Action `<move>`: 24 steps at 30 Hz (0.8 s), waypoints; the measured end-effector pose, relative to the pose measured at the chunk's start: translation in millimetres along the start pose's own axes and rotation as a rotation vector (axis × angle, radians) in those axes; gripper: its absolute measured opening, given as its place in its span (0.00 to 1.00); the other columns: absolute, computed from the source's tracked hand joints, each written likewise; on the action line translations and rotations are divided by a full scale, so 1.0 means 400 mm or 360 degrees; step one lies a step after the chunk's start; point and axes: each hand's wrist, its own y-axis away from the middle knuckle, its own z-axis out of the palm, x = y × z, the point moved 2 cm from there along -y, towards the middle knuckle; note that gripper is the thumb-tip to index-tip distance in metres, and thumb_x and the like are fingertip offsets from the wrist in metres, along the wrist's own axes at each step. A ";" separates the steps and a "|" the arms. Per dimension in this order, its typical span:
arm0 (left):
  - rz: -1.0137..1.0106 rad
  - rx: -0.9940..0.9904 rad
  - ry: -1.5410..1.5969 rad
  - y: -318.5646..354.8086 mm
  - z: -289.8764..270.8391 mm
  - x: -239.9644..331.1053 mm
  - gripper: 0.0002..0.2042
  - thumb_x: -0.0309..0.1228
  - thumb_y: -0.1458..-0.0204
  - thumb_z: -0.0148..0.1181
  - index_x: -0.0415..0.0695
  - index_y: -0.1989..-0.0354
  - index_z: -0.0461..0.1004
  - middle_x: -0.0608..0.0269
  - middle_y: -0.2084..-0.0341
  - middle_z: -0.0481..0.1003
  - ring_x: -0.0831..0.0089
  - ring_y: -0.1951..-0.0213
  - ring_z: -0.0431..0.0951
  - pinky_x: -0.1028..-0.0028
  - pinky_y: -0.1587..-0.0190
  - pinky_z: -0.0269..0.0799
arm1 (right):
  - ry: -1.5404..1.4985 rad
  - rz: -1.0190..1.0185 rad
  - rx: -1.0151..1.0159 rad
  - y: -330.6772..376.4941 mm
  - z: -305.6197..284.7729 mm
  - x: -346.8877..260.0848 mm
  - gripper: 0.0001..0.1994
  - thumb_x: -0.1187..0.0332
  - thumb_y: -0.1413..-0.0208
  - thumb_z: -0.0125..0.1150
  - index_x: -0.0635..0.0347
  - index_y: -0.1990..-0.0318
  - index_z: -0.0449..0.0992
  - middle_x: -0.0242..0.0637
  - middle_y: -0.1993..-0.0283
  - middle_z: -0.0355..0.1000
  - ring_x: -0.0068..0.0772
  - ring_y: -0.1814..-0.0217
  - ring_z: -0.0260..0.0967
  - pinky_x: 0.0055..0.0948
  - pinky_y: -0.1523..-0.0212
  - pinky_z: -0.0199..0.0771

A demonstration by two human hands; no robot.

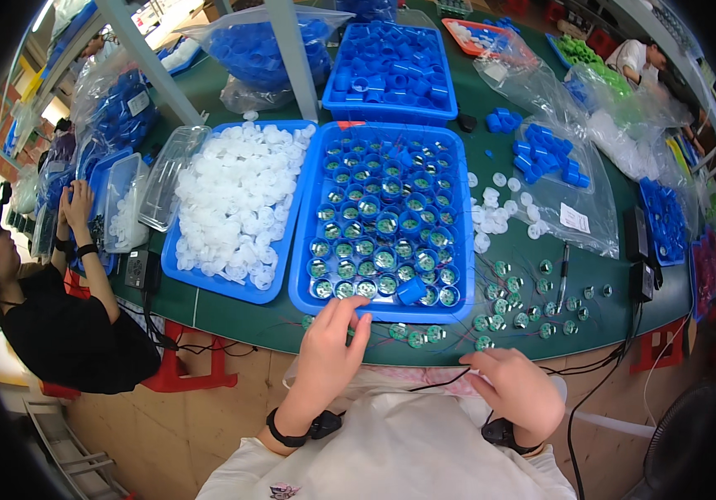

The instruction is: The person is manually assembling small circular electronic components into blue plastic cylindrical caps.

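My left hand [335, 346] is at the near edge of a blue tray [298, 275], its fingers bent and the thumb apart, with nothing visibly held. Several blue cups with round green circuit boards inside fill this tray in rows. One blue cup [410, 290] lies tipped on its side near the front, just right of my left fingers. My right hand [518, 390] is closed at the table's front edge; what its fingertips hold, if anything, is too small to make out. Beside it lie several loose round circuit boards [484, 342] with thin wires.
Left of the cups stands a blue tray [255, 294] heaped with white plastic pieces [245, 196]. Behind is a tray of empty blue cups [391, 71]. A black pen [562, 279], a plastic bag [595, 208] and loose white pieces [491, 215] lie rightward. A co-worker [58, 317] sits at left.
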 end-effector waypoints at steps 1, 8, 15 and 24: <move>-0.0027 -0.0036 0.0007 0.005 0.014 0.012 0.06 0.24 0.51 0.57 0.39 0.64 0.72 0.59 0.78 0.69 0.67 0.77 0.69 0.71 0.74 0.65 | -0.0029 0.0043 0.0027 0.001 0.009 0.024 0.08 0.71 0.50 0.57 0.62 0.63 0.73 0.41 0.70 0.70 0.43 0.67 0.68 0.37 0.63 0.65; 0.0161 -0.0298 -0.0149 0.049 0.097 0.055 0.05 0.28 0.52 0.61 0.42 0.68 0.73 0.64 0.84 0.67 0.70 0.83 0.67 0.71 0.80 0.62 | 0.0041 -0.0195 0.0560 -0.068 0.091 0.050 0.07 0.74 0.53 0.59 0.61 0.64 0.72 0.39 0.75 0.68 0.39 0.76 0.67 0.33 0.72 0.67; 0.0326 -0.0198 -0.0343 0.045 0.072 0.112 0.07 0.26 0.57 0.63 0.45 0.68 0.74 0.69 0.80 0.70 0.70 0.74 0.68 0.71 0.68 0.59 | 0.0205 -0.0262 0.0655 -0.074 0.141 0.098 0.10 0.73 0.56 0.62 0.57 0.63 0.73 0.34 0.74 0.65 0.34 0.77 0.67 0.30 0.77 0.66; 0.0304 -0.0088 -0.0252 0.019 0.100 0.121 0.05 0.25 0.55 0.61 0.44 0.70 0.73 0.66 0.79 0.70 0.66 0.72 0.69 0.69 0.67 0.60 | 0.0360 -0.0658 0.0444 -0.100 0.112 0.116 0.11 0.74 0.61 0.56 0.61 0.65 0.70 0.35 0.69 0.60 0.28 0.71 0.68 0.26 0.76 0.71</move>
